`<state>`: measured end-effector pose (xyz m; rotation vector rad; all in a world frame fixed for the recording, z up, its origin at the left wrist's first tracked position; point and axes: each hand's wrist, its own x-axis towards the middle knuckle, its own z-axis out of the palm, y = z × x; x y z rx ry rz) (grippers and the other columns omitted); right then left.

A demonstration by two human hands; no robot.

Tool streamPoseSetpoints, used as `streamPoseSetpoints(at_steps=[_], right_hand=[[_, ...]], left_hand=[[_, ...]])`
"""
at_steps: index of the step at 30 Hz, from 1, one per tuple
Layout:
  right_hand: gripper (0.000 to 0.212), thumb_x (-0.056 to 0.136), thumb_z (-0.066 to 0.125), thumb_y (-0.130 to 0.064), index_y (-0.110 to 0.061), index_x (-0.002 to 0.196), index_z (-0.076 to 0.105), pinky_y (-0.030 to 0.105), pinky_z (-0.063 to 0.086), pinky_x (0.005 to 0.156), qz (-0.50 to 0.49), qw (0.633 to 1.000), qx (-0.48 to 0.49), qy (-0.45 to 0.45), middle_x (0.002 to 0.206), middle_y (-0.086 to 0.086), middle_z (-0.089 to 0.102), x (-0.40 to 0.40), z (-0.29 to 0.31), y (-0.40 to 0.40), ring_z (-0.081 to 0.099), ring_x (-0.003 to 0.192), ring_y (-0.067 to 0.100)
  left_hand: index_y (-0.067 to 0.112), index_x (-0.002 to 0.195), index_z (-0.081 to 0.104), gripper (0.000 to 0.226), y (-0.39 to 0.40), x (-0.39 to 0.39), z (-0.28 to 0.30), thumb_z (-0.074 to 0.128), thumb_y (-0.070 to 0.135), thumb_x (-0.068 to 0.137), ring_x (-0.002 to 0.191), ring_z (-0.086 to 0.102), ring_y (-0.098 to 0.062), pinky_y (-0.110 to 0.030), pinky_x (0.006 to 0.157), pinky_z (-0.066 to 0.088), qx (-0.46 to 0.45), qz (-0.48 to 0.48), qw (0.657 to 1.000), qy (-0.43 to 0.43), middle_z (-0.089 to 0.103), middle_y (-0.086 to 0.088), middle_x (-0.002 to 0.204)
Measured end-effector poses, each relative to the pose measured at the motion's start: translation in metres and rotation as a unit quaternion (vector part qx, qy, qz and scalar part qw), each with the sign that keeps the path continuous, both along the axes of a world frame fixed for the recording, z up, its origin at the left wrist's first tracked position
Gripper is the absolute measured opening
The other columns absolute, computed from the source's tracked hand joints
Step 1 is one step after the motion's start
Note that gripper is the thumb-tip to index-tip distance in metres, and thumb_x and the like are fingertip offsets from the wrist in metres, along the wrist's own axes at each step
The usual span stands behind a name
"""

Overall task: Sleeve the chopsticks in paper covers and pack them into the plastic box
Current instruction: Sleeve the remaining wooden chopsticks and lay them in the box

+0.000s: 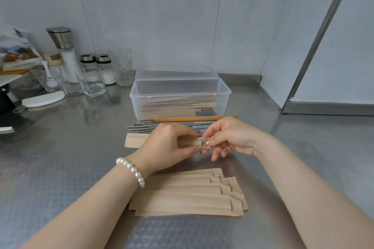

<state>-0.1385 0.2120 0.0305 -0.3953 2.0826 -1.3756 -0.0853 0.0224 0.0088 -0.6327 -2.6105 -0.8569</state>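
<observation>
Both hands hold one brown paper cover (pixel 134 140) just above the steel counter. My left hand (pixel 170 145) grips its right part, and my right hand (pixel 228 139) pinches its open right end with thumb and forefinger. Whether chopsticks are inside this cover I cannot tell. Behind the hands lie several metal chopsticks (pixel 141 126) and a wooden pair (pixel 194 119). The clear plastic box (pixel 180 91) stands open behind them, with several sleeved chopsticks inside. A stack of empty paper covers (pixel 186 196) lies near me, under my wrists.
At the back left stand a grinder (pixel 62 50), two shakers (pixel 95 62), glasses (pixel 121 66) and a white lid (pixel 43 99). A tiled wall runs behind. A steel cabinet edge (pixel 323 105) rises at the right.
</observation>
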Motion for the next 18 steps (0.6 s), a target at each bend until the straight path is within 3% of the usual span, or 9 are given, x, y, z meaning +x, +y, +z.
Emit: streamPoseSetpoints(at_steps=[4, 8, 11, 13, 15, 18], right_hand=[[0.011, 0.08, 0.066, -0.001, -0.009, 0.072, 0.064, 0.017, 0.043, 0.04, -0.018, 1.0, -0.009, 0.008, 0.07, 0.011, 0.072, 0.0, -0.003, -0.004, 0.063, 0.046, 0.016], [0.012, 0.081, 0.065, -0.004, -0.009, 0.071, 0.063, 0.017, 0.04, 0.038, -0.034, 0.999, 0.004, 0.015, 0.064, 0.009, 0.07, -0.002, -0.001, -0.002, 0.059, 0.042, 0.013], [0.014, 0.082, 0.066, -0.007, -0.01, 0.069, 0.061, 0.02, 0.039, 0.041, -0.117, 0.988, 0.019, 0.1, 0.058, 0.004, 0.067, -0.012, -0.003, 0.008, 0.055, 0.043, 0.01], [0.012, 0.083, 0.065, -0.01, -0.011, 0.071, 0.064, 0.024, 0.042, 0.056, -0.216, 0.944, 0.067, 0.238, 0.063, 0.002, 0.065, -0.028, -0.011, 0.018, 0.055, 0.056, 0.012], [0.012, 0.088, 0.059, -0.014, -0.014, 0.086, 0.071, 0.028, 0.041, 0.075, -0.257, 0.88, 0.174, 0.359, 0.084, 0.002, 0.065, -0.044, -0.021, 0.027, 0.056, 0.082, 0.019], [0.028, 0.095, 0.046, -0.022, -0.019, 0.116, 0.064, 0.034, 0.032, 0.096, -0.221, 0.829, 0.317, 0.404, 0.124, 0.007, 0.055, -0.057, -0.036, 0.033, 0.041, 0.118, 0.03]], left_hand=[[0.022, 0.093, 0.07, 0.023, 0.0, -0.001, -0.001, 0.074, 0.03, 0.072, 0.073, 0.059, -0.001, -0.009, 0.067, 0.044, 0.009, 0.0, 1.0, -0.005, 0.067, 0.011, 0.083], [0.021, 0.09, 0.071, 0.019, -0.001, -0.003, -0.002, 0.075, 0.026, 0.072, 0.075, 0.06, -0.003, -0.014, 0.069, 0.048, 0.032, 0.007, 0.999, -0.015, 0.069, 0.009, 0.081], [0.021, 0.088, 0.072, 0.017, -0.004, -0.004, -0.002, 0.074, 0.027, 0.073, 0.072, 0.06, 0.001, -0.01, 0.067, 0.046, 0.049, 0.033, 0.998, -0.02, 0.068, 0.012, 0.077], [0.021, 0.087, 0.073, 0.017, -0.007, -0.005, -0.002, 0.074, 0.029, 0.073, 0.073, 0.06, 0.001, -0.009, 0.067, 0.045, 0.057, 0.049, 0.997, -0.021, 0.066, 0.015, 0.076], [0.021, 0.089, 0.073, 0.018, -0.008, -0.006, -0.002, 0.073, 0.03, 0.074, 0.072, 0.061, -0.001, -0.012, 0.069, 0.047, 0.054, 0.054, 0.997, -0.027, 0.067, 0.014, 0.078], [0.021, 0.091, 0.072, 0.02, -0.005, -0.006, -0.003, 0.072, 0.031, 0.075, 0.069, 0.058, 0.003, -0.007, 0.068, 0.044, 0.041, 0.049, 0.997, -0.04, 0.066, 0.014, 0.079]])
